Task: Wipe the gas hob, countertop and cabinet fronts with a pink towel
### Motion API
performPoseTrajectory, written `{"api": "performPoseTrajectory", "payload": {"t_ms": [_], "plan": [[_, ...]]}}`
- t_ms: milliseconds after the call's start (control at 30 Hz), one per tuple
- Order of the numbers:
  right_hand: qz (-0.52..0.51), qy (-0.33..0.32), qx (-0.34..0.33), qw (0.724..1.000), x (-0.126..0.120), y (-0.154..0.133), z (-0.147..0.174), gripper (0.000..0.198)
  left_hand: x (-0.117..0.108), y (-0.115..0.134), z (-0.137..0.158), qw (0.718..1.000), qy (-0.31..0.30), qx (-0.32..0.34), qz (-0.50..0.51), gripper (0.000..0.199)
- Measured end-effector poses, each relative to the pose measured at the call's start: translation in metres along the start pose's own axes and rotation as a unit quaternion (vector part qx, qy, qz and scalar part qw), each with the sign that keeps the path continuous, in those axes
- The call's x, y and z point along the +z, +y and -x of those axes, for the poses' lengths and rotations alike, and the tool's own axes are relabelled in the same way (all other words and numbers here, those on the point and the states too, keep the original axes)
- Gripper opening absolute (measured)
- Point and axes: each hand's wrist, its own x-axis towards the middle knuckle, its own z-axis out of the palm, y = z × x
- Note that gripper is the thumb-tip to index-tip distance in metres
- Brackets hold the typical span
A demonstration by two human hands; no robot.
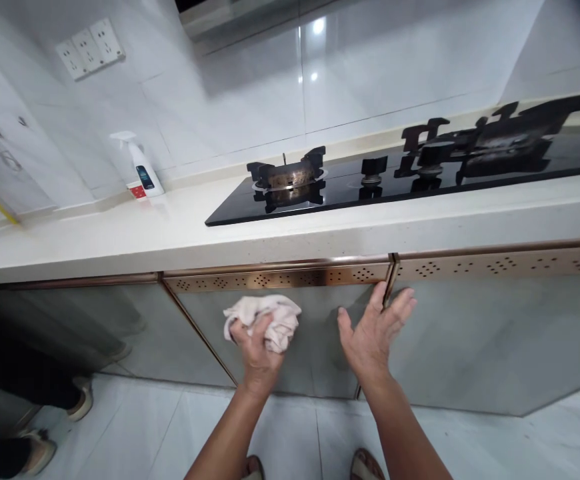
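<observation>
My left hand (259, 350) is closed around a crumpled whitish cloth (280, 320), which lies against the grey cabinet door (315, 360) below the counter. To the right, my right hand (373, 333) is open with its fingers spread. Its fingertips are at the copper-coloured edge where two cabinet doors meet; whether they press on it I cannot tell. A perforated copper-coloured strip (243, 280) runs along the top of the door, just above both hands.
Above the doors is a white countertop (120, 233) with a black gas hob (340, 193) set on it. A spray bottle (145, 170) stands at the wall, near wall sockets (90, 49). At lower left are another person's dark-trousered legs (25, 360).
</observation>
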Motion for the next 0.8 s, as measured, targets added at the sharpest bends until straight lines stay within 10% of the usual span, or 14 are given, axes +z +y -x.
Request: {"api": "performPoseTrajectory", "payload": {"t_ms": [200, 567, 800], "plan": [[0.0, 0.004, -0.002, 1.0, 0.0, -0.002, -0.001, 0.094, 0.006, 0.034, -0.057, 0.992, 0.113, 0.043, -0.041, 0.052], [-0.007, 0.001, 0.0, 1.0, 0.002, 0.004, 0.0, 0.099, 0.019, 0.014, 0.038, 0.979, -0.104, 0.103, -0.139, 0.045], [-0.007, -0.002, 0.005, 1.0, -0.001, 0.003, 0.0, 0.098, 0.012, 0.007, 0.024, 0.997, -0.041, 0.046, -0.04, 0.044]]}}
